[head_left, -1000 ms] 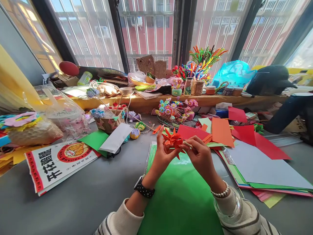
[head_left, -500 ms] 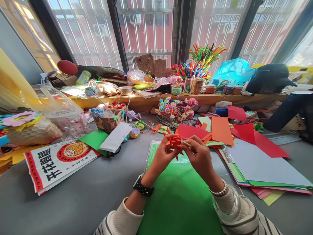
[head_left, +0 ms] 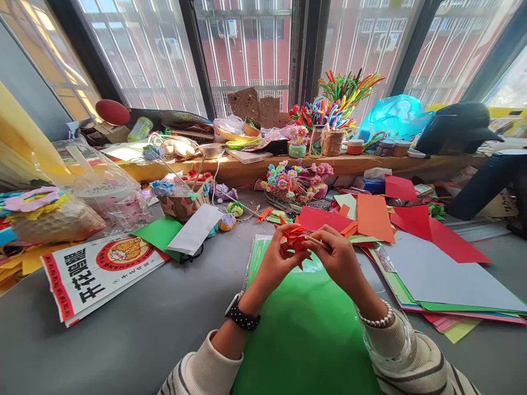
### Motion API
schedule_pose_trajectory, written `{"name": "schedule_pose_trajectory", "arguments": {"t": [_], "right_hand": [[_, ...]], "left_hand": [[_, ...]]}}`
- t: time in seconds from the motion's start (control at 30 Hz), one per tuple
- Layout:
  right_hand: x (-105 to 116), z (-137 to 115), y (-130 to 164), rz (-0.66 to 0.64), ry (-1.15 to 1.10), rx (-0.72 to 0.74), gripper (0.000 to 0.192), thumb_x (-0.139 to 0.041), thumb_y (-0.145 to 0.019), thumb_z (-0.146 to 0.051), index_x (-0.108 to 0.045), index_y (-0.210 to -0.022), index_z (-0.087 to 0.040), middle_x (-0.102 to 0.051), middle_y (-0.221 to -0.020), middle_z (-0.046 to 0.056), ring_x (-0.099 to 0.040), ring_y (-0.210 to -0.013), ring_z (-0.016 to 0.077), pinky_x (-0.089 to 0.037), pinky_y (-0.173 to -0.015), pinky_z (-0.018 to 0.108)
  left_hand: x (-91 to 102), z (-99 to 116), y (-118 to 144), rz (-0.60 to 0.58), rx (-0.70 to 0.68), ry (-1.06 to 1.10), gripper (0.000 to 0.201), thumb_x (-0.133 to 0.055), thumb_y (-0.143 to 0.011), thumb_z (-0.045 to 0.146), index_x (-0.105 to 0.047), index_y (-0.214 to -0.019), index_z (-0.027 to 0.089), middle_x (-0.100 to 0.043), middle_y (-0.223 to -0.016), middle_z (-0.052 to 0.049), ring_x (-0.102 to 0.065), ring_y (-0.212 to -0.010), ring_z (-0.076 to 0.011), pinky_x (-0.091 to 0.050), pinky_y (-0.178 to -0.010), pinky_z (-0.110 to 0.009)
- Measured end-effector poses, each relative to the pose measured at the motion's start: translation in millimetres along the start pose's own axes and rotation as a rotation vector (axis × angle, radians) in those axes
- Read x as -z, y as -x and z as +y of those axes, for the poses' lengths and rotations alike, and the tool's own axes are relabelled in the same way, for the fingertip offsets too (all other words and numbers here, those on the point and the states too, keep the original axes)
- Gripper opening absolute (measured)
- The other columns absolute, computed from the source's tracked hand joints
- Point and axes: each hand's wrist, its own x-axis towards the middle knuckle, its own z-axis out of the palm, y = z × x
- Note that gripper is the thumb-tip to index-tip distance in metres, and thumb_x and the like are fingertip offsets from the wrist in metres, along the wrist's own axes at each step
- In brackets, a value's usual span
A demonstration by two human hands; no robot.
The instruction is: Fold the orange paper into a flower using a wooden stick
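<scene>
My left hand (head_left: 279, 257) is closed round a red-orange folded paper flower (head_left: 297, 236), whose pointed petals stick out between the fingers. In my right hand (head_left: 338, 258) a thin wooden stick (head_left: 319, 242) is pinched, its tip at the flower's right side. Whether the tip touches a petal is hidden by the fingers. Both hands are above a green sheet in a clear plastic sleeve (head_left: 304, 329). Just behind them lies a red paper sheet (head_left: 323, 219).
To the right lie orange paper (head_left: 374, 218) and a stack of coloured sheets (head_left: 448, 280). On the left are a printed paper bag (head_left: 107, 274), a white folded paper (head_left: 194, 229) and a flower basket (head_left: 181, 206). Pipe cleaners (head_left: 329, 112) and jars line the sill.
My right hand has shifted slightly right, and more of the stick shows. The flower stays in my left hand, tilted a little differently.
</scene>
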Motion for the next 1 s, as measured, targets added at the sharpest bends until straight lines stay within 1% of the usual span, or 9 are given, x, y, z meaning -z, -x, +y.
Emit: {"name": "schedule_pose_trajectory", "arguments": {"t": [0.2,0.4,0.47,0.57,0.63,0.7,0.77,0.87,1.0], "right_hand": [[2.7,5.0,-0.6,-0.046,-0.002,-0.021,0.019,-0.056,-0.078,-0.033,-0.061,-0.069,-0.016,-0.046,-0.063,-0.001,-0.041,-0.051,0.0095,-0.032,-0.046,0.021],[-3.2,3.5,0.3,0.050,0.078,0.033,0.015,-0.051,-0.080,-0.021,-0.056,-0.068,-0.015,-0.048,-0.064,0.000,-0.045,-0.055,0.0107,-0.035,-0.051,0.022],[-5.3,3.0,0.7,0.082,0.099,0.033,0.014,-0.051,-0.080,-0.020,-0.056,-0.068,-0.016,-0.049,-0.065,0.000,-0.046,-0.056,0.0111,-0.036,-0.052,0.022],[-6.9,3.4,1.1,0.135,0.128,0.034,0.012,-0.050,-0.080,-0.019,-0.056,-0.070,-0.016,-0.050,-0.067,0.001,-0.047,-0.058,0.0119,-0.037,-0.054,0.023],[-7.3,4.4,1.3,0.184,0.155,0.033,0.012,-0.049,-0.080,-0.019,-0.056,-0.070,-0.016,-0.050,-0.067,0.001,-0.048,-0.058,0.0121,-0.037,-0.054,0.023],[-7.6,5.4,1.5,0.225,0.182,0.028,0.013,-0.050,-0.080,-0.019,-0.055,-0.069,-0.016,-0.051,-0.067,0.001,-0.048,-0.058,0.0121,-0.037,-0.054,0.023],[-8.2,5.9,1.9,0.245,0.190,0.022,0.012,-0.050,-0.080,-0.020,-0.055,-0.069,-0.017,-0.050,-0.066,0.000,-0.047,-0.057,0.0118,-0.037,-0.053,0.023],[-9.5,5.5,2.4,0.235,0.165,0.006,0.012,-0.051,-0.079,-0.022,-0.056,-0.070,-0.017,-0.051,-0.066,0.000,-0.047,-0.056,0.0112,-0.037,-0.051,0.022],[-10.5,3.5,2.1,0.227,0.129,-0.018,0.012,-0.056,-0.077,-0.026,-0.057,-0.071,-0.016,-0.050,-0.066,0.000,-0.045,-0.054,0.0101,-0.036,-0.049,0.021]], "left_hand": [[0.2,-1.5,0.2,0.033,-0.006,-0.017,0.044,-0.065,-0.068,0.020,-0.041,-0.104,0.022,-0.056,-0.093,-0.001,-0.062,-0.068,-0.0122,-0.050,-0.051,-0.020],[-0.4,-1.8,-0.2,0.007,-0.002,-0.040,0.046,-0.063,-0.068,0.017,-0.039,-0.107,0.023,-0.054,-0.097,-0.003,-0.061,-0.073,-0.0121,-0.049,-0.050,-0.017],[-1.2,-1.9,-0.1,0.024,-0.010,-0.026,0.054,-0.063,-0.068,0.017,-0.035,-0.113,0.025,-0.052,-0.102,-0.004,-0.061,-0.076,-0.0124,-0.050,-0.053,-0.017],[-3.6,-3.2,2.0,0.127,-0.011,-0.048,0.068,-0.063,-0.067,0.020,-0.023,-0.122,0.030,-0.048,-0.111,-0.006,-0.062,-0.074,-0.0116,-0.052,-0.058,-0.022],[-6.2,-4.5,4.4,0.199,-0.007,-0.130,0.067,-0.062,-0.069,0.021,-0.021,-0.122,0.028,-0.050,-0.109,-0.007,-0.063,-0.067,-0.0106,-0.052,-0.058,-0.024],[-9.2,-5.5,6.7,0.261,-0.046,-0.242,0.060,-0.059,-0.070,0.020,-0.025,-0.119,0.024,-0.056,-0.099,-0.006,-0.063,-0.062,-0.0102,-0.052,-0.058,-0.025],[-11.6,-6.3,8.1,0.303,-0.119,-0.373,0.045,-0.056,-0.072,0.017,-0.033,-0.111,0.020,-0.059,-0.090,-0.004,-0.063,-0.061,-0.0101,-0.052,-0.059,-0.025],[-12.2,-8.0,8.2,0.339,-0.236,-0.622,0.023,-0.052,-0.073,0.012,-0.045,-0.094,0.017,-0.061,-0.086,-0.004,-0.062,-0.065,-0.0105,-0.052,-0.062,-0.025],[-8.4,-12.9,7.3,0.380,-0.435,-0.908,0.017,-0.049,-0.074,0.008,-0.051,-0.089,0.017,-0.062,-0.081,-0.004,-0.061,-0.067,-0.0123,-0.052,-0.065,-0.029]]}}
